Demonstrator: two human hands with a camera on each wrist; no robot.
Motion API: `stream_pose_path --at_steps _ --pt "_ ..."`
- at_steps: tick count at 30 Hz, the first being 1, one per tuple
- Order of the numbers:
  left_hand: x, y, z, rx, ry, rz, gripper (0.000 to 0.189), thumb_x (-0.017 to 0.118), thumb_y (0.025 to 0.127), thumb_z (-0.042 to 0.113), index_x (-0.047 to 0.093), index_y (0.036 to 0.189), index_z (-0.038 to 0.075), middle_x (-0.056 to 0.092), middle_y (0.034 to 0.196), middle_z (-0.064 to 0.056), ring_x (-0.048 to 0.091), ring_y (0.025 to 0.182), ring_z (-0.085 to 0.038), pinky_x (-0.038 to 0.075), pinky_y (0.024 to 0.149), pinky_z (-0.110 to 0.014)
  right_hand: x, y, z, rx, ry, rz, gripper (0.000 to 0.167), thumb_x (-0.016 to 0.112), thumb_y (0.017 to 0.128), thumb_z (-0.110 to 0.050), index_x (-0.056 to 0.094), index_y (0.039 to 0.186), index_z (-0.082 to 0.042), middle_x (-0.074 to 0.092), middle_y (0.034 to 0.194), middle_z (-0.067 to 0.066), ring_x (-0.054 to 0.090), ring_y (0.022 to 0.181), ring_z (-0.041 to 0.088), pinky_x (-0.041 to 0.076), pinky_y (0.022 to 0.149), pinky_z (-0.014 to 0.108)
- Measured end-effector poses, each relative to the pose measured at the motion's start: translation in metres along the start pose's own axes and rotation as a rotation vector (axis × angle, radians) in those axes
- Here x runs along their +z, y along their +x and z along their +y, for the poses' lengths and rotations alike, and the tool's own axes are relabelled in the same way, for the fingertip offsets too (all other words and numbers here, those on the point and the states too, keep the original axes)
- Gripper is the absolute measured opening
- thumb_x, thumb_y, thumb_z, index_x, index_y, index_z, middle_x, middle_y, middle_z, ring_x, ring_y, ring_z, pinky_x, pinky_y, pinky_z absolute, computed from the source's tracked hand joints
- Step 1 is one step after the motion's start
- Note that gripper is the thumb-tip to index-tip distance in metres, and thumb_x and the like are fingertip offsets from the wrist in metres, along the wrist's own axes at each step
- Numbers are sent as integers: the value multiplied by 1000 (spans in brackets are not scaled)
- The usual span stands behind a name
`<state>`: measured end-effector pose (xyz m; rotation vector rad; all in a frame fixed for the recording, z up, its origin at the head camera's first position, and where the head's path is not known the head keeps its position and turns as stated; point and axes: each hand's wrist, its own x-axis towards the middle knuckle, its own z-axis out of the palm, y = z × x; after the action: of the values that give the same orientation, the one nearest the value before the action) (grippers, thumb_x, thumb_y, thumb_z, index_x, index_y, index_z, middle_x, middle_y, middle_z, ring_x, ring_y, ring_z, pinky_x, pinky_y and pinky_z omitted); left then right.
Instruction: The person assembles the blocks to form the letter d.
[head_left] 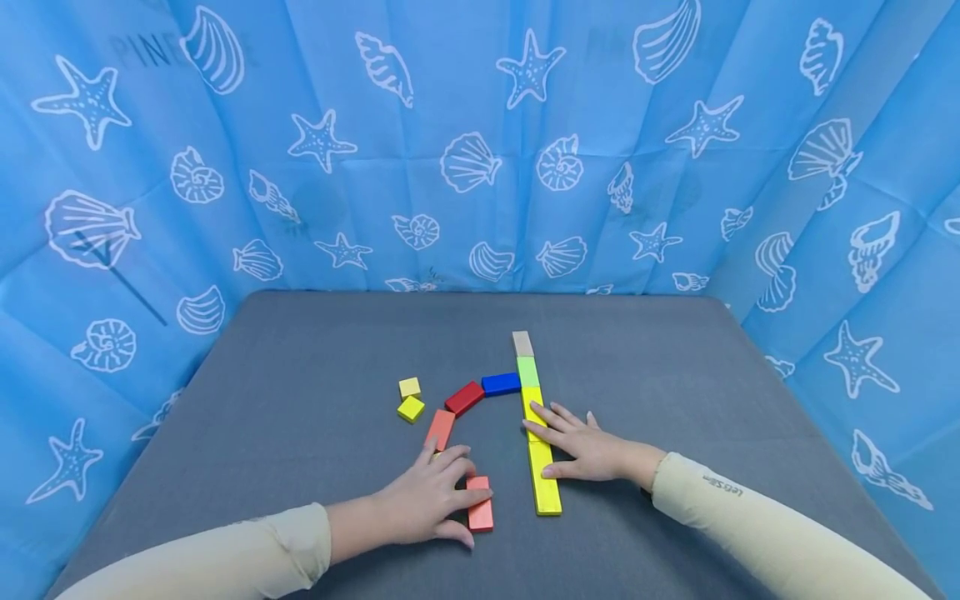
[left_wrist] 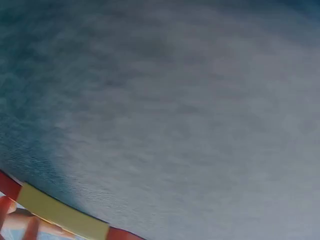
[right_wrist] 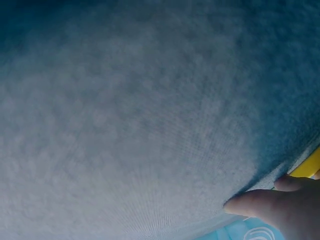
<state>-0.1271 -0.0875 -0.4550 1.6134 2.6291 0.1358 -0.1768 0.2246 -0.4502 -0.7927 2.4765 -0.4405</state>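
Note:
In the head view, my left hand (head_left: 422,505) lies over the lower left end of a curved row of wooden blocks, its fingers spread and slightly bent. Its fingertips touch a salmon block (head_left: 442,428) and the top of another salmon block (head_left: 481,518). Most of a pale yellow block (left_wrist: 62,212) is hidden under that hand, but the left wrist view shows it between two reddish ones. My right hand (head_left: 596,452) rests its extended fingers on two long yellow blocks (head_left: 546,497) in a straight column. A green block (head_left: 528,372) and a pale wood block (head_left: 522,343) continue this column.
A red block (head_left: 464,397) and a blue block (head_left: 501,384) complete the curve up to the column. Two small yellow blocks (head_left: 410,408) sit left of it. Everything lies on a grey cloth-covered table (head_left: 315,358), backed by a blue shell-print curtain (head_left: 450,100).

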Motion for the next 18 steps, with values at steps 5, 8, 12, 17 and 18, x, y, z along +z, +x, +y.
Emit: stream_pose_path --at_steps 5,8,12,17,18 --pt "-3 -8 -1 61 52 -69 54 38 99 58 50 143 29 42 148 1 28 141 -29 34 101 -63 0 0 0 -12 6 -5 77 54 93 -56 25 156 -22 6 163 4 2 146 38 4 101 77" --pt "-5 -14 4 66 94 -84 56 35 99 59 48 145 29 43 147 0 29 141 -29 33 102 -63 -1 -1 0 -17 3 -4 77 54 93 -56 25 156 -21 6 163 4 2 146 38 4 101 77" --pt "-5 -17 14 47 109 -82 60 32 98 62 46 146 29 45 144 -3 31 139 -30 34 101 -64 -1 -1 0 -12 -5 -2 78 55 92 -56 25 155 -22 6 163 4 4 146 38 4 101 77" --pt "-7 -18 16 54 98 -92 61 27 99 61 42 148 29 39 151 -2 26 142 -29 32 102 -64 -2 0 0 -11 -2 -6 78 55 92 -56 26 155 -22 6 163 5 4 146 39 5 101 77" --pt "-7 -18 15 58 105 -96 60 27 100 60 42 149 28 37 153 0 24 143 -29 31 103 -63 -2 0 0 -11 0 -7 78 55 92 -56 26 155 -22 6 163 5 4 146 39 5 101 77"
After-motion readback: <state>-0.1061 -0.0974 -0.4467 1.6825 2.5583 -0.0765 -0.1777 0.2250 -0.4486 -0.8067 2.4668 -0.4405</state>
